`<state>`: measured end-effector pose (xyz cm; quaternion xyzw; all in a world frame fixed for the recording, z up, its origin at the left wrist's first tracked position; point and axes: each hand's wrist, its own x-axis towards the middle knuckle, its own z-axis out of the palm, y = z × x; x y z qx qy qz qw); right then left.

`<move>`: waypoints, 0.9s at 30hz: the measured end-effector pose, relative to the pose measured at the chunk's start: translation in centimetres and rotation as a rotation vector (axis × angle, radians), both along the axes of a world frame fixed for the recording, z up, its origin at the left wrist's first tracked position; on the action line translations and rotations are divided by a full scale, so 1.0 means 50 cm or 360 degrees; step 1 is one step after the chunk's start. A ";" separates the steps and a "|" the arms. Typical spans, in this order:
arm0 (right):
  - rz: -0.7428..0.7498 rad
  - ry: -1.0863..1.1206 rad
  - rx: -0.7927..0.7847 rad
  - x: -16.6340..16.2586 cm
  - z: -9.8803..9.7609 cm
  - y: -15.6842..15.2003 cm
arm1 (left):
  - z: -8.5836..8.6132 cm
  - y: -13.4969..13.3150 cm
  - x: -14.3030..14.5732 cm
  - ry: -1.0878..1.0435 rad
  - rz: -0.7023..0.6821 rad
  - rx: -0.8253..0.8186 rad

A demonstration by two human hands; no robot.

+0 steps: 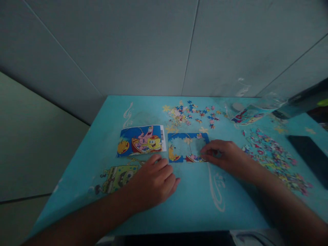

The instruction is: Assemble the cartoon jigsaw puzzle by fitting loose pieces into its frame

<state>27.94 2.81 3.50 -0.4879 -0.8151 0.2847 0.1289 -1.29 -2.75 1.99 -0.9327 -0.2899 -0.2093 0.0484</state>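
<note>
A partly built jigsaw puzzle (176, 158) lies on the table, its blue border joined around a gap in the middle. At its lower right corner my right hand (224, 155) has thumb and fingers closed on a puzzle piece, mostly hidden by the fingertips. My left hand (157, 179) rests on the table just below and left of the puzzle, fingers curled in loosely, with nothing visible in them. Left of the puzzle is a picture card (142, 140) with cartoon figures and a barcode, showing a similar scene.
Loose pieces (197, 112) are scattered behind the puzzle. A larger heap of pieces (274, 160) spreads beyond my right forearm. Further right are a dark flat phone-like object (309, 157), a clear plastic bag (252, 112) and a dark bottle-like object (304, 97). A wall (148, 51) borders the patterned turquoise table (189, 212).
</note>
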 end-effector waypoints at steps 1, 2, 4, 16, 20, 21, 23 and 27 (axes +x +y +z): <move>0.0013 0.0005 -0.0004 -0.003 -0.003 -0.002 | 0.001 0.000 0.000 0.0005 0.0000 0.0001; 0.0023 0.0007 -0.0006 -0.005 -0.006 -0.003 | 0.000 0.000 0.000 0.0010 -0.0002 0.0004; 0.0027 0.0000 -0.0005 -0.007 -0.011 -0.004 | -0.001 0.000 0.000 0.0020 -0.0012 0.0004; 0.0004 -0.0004 -0.0010 0.007 -0.021 0.003 | -0.003 -0.001 0.000 0.0041 -0.0018 0.0016; 0.0002 0.0010 -0.0018 0.008 -0.028 0.003 | -0.004 0.001 0.000 0.0039 -0.0031 0.0030; -0.0002 0.0017 -0.0023 0.008 -0.029 0.003 | -0.004 0.001 0.000 0.0044 -0.0033 0.0029; -0.0016 0.0028 -0.0033 0.009 -0.030 0.003 | -0.004 0.001 -0.001 0.0046 -0.0036 0.0029; -0.0009 0.0006 -0.0049 0.010 -0.029 0.003 | -0.006 0.001 -0.002 0.0041 -0.0048 0.0022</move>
